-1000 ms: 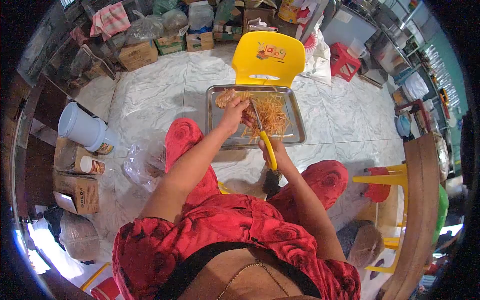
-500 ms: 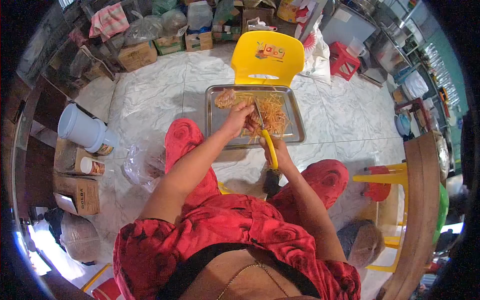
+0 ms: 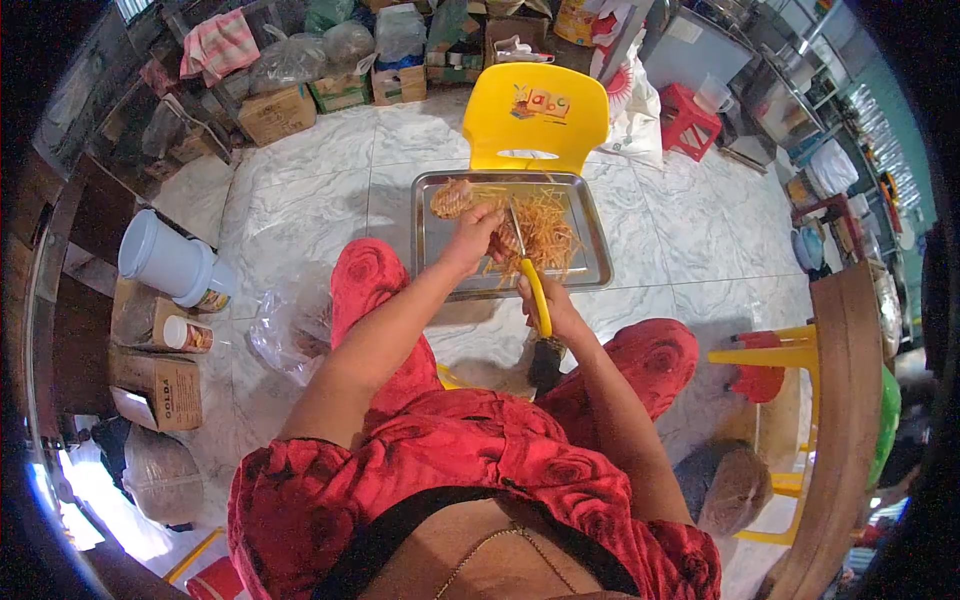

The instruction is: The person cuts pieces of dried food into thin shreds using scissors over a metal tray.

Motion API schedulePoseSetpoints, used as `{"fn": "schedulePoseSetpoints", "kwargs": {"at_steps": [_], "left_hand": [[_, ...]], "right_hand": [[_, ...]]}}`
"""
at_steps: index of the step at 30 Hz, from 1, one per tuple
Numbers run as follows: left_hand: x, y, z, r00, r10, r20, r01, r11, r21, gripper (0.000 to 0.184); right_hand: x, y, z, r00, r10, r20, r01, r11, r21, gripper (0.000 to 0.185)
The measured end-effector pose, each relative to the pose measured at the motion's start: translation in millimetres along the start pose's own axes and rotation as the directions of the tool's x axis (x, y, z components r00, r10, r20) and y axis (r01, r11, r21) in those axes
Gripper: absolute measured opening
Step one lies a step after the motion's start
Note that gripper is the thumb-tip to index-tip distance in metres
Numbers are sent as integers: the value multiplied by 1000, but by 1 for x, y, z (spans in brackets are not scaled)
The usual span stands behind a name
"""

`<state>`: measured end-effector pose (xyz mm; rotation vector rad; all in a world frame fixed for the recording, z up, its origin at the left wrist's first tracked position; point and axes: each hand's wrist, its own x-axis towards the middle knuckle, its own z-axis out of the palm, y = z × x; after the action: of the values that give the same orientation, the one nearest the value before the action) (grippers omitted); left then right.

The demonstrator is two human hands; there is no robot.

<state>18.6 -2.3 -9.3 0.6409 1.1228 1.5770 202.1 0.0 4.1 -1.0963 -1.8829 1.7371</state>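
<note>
Scissors [image 3: 535, 288] in the closed right hand [image 3: 561, 311] at the tray's [image 3: 430, 240] near edge point over it, beside the curled left hand [image 3: 476, 236] pinching a brown piece [image 3: 509, 239].

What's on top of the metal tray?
Thin orange-brown strips and a larger piece lie on the tray; the left hand hides part of it.

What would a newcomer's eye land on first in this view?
Probably the bright yellow chair back, with its "abc" picture, at the metal tray's far edge. Next, the yellow-handled scissors in the right hand, blades by the left hand, and the heap of orange-brown strips on the tray's right side.
</note>
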Motion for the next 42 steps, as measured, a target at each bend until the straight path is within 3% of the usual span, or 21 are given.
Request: {"fn": "schedulePoseSetpoints", "kwargs": {"at_steps": [3,5,15,17,21,26,30,32,36,38,42], "left_hand": [[-3,-4,4,995,-36,90,34,999,21,13],[-3,-4,5,991,-47,128,44,999,26,15],[0,-11,6,995,-3,95,3,1000,-1,14],[2,-8,5,998,20,56,-17,999,-48,15],[6,9,-3,999,39,-13,-39,996,-81,16],[11,22,-15,989,124,-84,-128,991,-47,16],[15,20,-20,986,144,-90,-146,989,-24,15],[17,19,-20,965,204,-165,-203,979,23,15],[16,21,-21,970,167,-178,-166,986,20,17],[16,20,-20,958,224,-181,-212,974,85,18],[16,18,-17,952,215,-216,-194,974,115,18]], "right_hand": [[2,-4,-3,1000,17,10,-17,1000,0,48],[0,-9,-2,993,114,5,-114,993,40,50],[5,0,-6,994,90,-66,-92,995,-36,50],[8,6,-5,999,47,-14,-46,997,66,46],[1,-3,-1,1000,9,27,-11,997,73,39],[-3,-4,-4,966,-58,253,41,997,72,32],[-4,-3,-2,959,-92,269,75,995,73,32],[-5,-5,-2,961,-74,265,51,995,90,33],[-7,-10,-2,958,-26,286,7,998,67,35],[-7,-10,-1,968,-75,240,78,997,-1,35],[-6,-8,-2,966,-56,252,49,998,35,35]]}}
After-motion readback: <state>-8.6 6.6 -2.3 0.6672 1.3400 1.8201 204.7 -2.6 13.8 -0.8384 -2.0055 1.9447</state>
